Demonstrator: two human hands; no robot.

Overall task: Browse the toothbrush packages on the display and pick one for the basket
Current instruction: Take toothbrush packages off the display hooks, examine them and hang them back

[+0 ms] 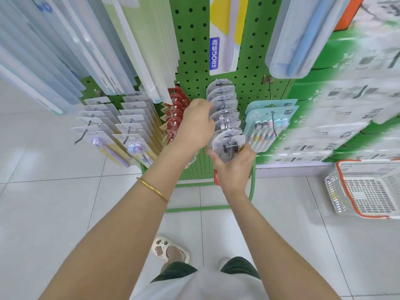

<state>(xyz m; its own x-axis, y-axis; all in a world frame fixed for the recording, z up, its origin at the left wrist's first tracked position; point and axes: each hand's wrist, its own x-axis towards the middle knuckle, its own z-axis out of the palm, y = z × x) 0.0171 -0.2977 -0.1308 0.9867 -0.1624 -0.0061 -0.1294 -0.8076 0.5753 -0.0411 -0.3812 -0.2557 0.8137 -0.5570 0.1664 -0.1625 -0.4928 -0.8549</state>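
Head view: the white basket (365, 189) on the floor holds nothing.

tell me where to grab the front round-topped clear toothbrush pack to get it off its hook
Pinch the front clear pack by its lower body from below, where the right hand already cups it. Its rounded top is threaded on the metal hook, so probably draw it forward along the hook while the left hand holds back the packs behind.

Clear round-topped toothbrush packages (224, 109) hang stacked on green pegboard hook — white orange-rimmed basket (368, 189) on floor.
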